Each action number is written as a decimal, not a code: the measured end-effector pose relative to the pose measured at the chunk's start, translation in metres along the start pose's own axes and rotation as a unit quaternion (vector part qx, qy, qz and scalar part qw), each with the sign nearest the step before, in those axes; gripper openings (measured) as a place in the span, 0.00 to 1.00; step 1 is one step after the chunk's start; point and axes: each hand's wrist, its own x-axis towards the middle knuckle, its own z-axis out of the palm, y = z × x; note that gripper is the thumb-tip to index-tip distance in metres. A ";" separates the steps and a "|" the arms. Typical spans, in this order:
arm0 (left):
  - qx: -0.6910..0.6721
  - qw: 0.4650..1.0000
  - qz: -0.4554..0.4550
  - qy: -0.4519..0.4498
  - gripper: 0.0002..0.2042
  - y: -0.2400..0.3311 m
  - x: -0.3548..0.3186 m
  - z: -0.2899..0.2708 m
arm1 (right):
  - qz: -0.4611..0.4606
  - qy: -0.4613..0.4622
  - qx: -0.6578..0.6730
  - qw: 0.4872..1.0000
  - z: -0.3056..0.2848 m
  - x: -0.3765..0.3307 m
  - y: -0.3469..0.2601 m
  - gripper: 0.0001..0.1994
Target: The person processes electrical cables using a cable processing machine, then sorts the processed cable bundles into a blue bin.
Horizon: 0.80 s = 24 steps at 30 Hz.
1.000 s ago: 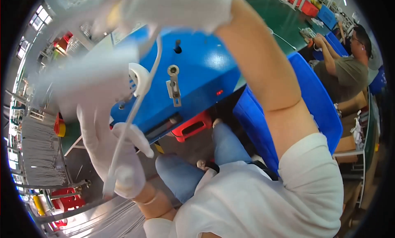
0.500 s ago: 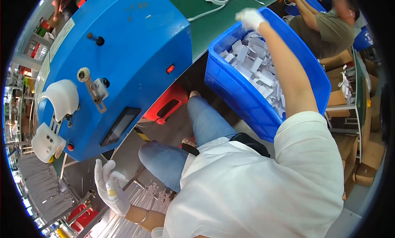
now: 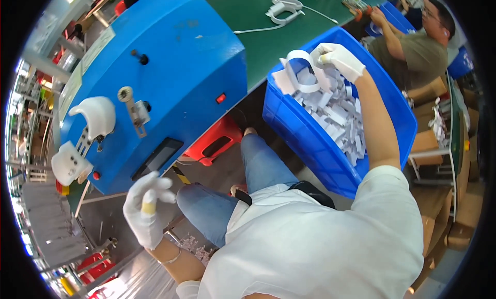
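Observation:
My right hand, in a white glove, is closed on a white looped strip with flat flaps. It holds the strip above a blue bin. Folded white pieces lie heaped inside the bin. My left hand, also gloved, is raised in front of the blue machine. Its fingers are bent and apart, with nothing between them. One of that glove's fingers has a yellowish wrap. White curved holders and a slotted metal arm stick out from the machine's face.
A white cable with a looped holder lies on the green table. Under the machine stands a red stool. A co-worker sits beyond the bin. Cardboard boxes stand at the right; thin white strands hang below my left arm.
My right hand has come back from the bin's far edge, and the white looped strip now shows in it. My left hand has risen slightly, its fingers more bent. The view has shifted a little.

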 end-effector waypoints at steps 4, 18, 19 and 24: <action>0.024 0.999 0.005 -0.041 0.20 0.029 0.007 0.018 | -0.227 -0.175 0.030 0.958 0.067 -0.016 -0.109 0.08; 0.009 0.903 0.260 0.341 0.08 0.096 0.026 -0.003 | -0.494 -0.077 0.200 0.843 0.224 -0.042 -0.244 0.16; 0.060 0.870 0.299 0.387 0.07 0.100 0.035 -0.012 | -0.485 -0.051 0.190 0.852 0.237 -0.047 -0.248 0.15; 0.244 0.794 0.325 0.452 0.08 0.081 0.052 -0.049 | -0.446 -0.075 0.180 0.873 0.276 -0.032 -0.252 0.13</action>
